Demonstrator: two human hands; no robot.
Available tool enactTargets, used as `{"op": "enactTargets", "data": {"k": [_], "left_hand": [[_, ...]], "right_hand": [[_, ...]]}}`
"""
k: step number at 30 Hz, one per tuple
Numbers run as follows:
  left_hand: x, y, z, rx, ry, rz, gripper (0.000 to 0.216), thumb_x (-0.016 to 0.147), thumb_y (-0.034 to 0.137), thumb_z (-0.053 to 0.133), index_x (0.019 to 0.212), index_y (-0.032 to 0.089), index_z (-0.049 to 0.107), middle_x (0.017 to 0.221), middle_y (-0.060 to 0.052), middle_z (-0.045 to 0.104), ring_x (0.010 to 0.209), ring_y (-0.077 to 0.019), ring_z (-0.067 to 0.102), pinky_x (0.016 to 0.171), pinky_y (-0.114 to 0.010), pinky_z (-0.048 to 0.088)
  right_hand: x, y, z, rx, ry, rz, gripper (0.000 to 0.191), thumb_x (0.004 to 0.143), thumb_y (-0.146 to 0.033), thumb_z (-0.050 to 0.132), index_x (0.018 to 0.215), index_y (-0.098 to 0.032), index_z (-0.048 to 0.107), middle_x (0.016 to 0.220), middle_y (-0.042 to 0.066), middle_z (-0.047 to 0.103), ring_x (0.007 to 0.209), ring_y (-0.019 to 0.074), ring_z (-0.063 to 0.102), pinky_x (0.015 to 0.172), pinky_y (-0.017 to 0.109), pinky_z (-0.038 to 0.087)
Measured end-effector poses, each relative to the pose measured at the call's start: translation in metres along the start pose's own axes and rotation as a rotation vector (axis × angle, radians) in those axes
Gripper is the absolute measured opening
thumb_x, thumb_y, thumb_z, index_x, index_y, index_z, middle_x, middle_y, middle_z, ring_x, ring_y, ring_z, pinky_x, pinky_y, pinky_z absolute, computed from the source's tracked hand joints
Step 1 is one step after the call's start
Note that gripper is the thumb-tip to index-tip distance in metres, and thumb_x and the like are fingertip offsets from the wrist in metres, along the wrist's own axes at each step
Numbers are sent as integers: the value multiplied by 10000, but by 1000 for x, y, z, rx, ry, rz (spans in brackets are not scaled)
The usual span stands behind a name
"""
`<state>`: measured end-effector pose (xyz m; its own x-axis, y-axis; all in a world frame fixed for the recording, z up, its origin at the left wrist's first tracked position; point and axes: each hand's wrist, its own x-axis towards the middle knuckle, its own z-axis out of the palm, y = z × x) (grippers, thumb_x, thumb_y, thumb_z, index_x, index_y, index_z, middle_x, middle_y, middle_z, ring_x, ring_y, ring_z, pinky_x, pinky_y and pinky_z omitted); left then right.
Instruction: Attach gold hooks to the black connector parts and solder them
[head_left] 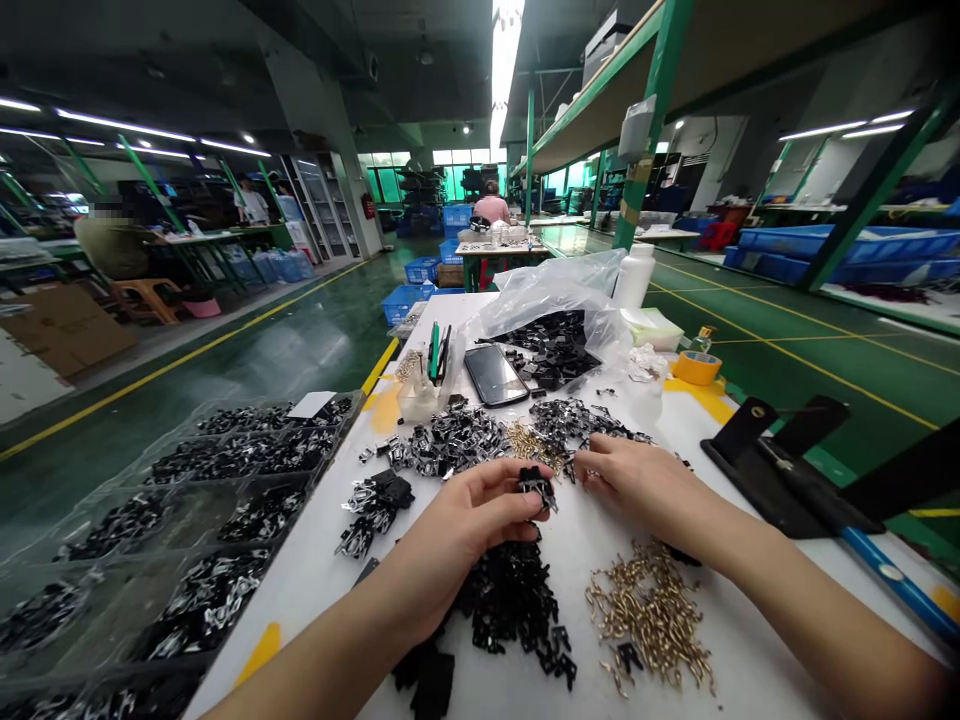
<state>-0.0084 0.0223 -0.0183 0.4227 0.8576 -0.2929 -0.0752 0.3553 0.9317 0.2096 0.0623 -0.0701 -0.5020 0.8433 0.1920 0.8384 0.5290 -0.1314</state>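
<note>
My left hand [480,505] pinches a small black plastic part with metal prongs [536,487] between thumb and fingers, above the white tabletop. Just to its right, my right hand [626,468] has its fingers bent together and pointing down at the edge of the small parts; whatever its fingertips hold is hidden. Beyond the hands lie a heap of silvery metal clips [457,440], a small heap of brass pieces [529,442] and a darker metal heap [577,418]. Nearer to me are black plastic pieces [514,595] and curved brass pins [649,610].
A phone [496,375] lies before a clear bag of black parts [559,345]. Left stands a compartmented tray [187,530]. A black hand press with a blue handle [892,570] sits right, near orange tape [697,368]. People sit at farther tables.
</note>
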Motion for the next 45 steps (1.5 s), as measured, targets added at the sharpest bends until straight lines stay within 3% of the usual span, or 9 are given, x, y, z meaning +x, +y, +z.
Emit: {"op": "enactTargets", "data": {"k": [6, 10, 13, 18, 24, 30, 35, 40, 45], "left_hand": [[0, -4, 0, 1, -4, 34, 181, 808, 197, 626, 986, 185, 654, 877, -16, 597, 808, -117, 554, 762, -234, 457], [0, -4, 2, -162, -17, 24, 157, 837, 170, 569, 980, 148, 631, 891, -37, 595, 849, -132, 577, 862, -287, 466], [-1, -3, 3, -247, -12, 22, 150, 837, 112, 519, 948, 122, 619, 968, -67, 591, 920, -151, 578, 929, -321, 452], [-2, -2, 2, -245, 48, 38, 142, 808, 78, 492, 900, 128, 589, 879, -48, 575, 815, -125, 558, 771, -257, 464], [-2, -3, 0, -114, -21, 26, 81, 821, 175, 583, 897, 147, 585, 686, 21, 529, 632, -74, 459, 591, -195, 365], [-3, 0, 1, -99, -15, 32, 155, 801, 188, 619, 940, 156, 559, 778, 4, 581, 670, -91, 517, 678, -244, 428], [-4, 0, 1, 125, 38, 182, 150, 813, 186, 621, 955, 191, 572, 844, 26, 598, 711, -90, 528, 650, -223, 425], [-8, -1, 2, 391, 129, 339, 96, 825, 209, 611, 907, 223, 563, 882, 24, 641, 819, -132, 589, 695, -254, 453], [-12, -4, 2, 571, 178, 448, 85, 842, 169, 575, 883, 229, 530, 876, 37, 658, 827, -117, 618, 745, -241, 471]], "right_hand": [[-3, -17, -24, 216, 88, 9, 129, 905, -146, 406, 852, -209, 505, 823, 19, 585, 704, 133, 552, 576, 244, 447], [-5, -29, -43, 752, 82, 54, 148, 939, -299, 425, 1039, -230, 510, 842, 14, 600, 740, 124, 582, 629, 243, 509], [-4, -33, -45, 1138, -13, 106, 186, 901, -340, 518, 1031, -222, 580, 826, 18, 625, 765, 134, 593, 700, 278, 506], [-4, -41, -41, 1546, -77, 120, 90, 868, -272, 580, 918, -199, 598, 784, 14, 659, 710, 119, 610, 687, 271, 508], [-8, -44, -39, 1448, -147, 206, 169, 887, -315, 547, 1004, -243, 645, 789, -10, 583, 742, 130, 639, 770, 312, 514], [-8, -51, -41, 1608, -243, 163, 81, 906, -267, 530, 930, -198, 565, 804, -4, 615, 779, 118, 635, 770, 288, 528], [-5, -50, -40, 1635, -237, 220, 131, 853, -300, 620, 887, -180, 577, 840, 36, 713, 772, 135, 679, 770, 300, 544], [-4, -48, -39, 1556, -166, 269, 163, 810, -322, 665, 862, -173, 621, 776, 37, 719, 722, 137, 680, 721, 286, 558], [-6, -52, -39, 1500, -150, 267, 150, 809, -316, 663, 861, -176, 653, 781, 31, 715, 746, 130, 676, 716, 257, 552]]}}
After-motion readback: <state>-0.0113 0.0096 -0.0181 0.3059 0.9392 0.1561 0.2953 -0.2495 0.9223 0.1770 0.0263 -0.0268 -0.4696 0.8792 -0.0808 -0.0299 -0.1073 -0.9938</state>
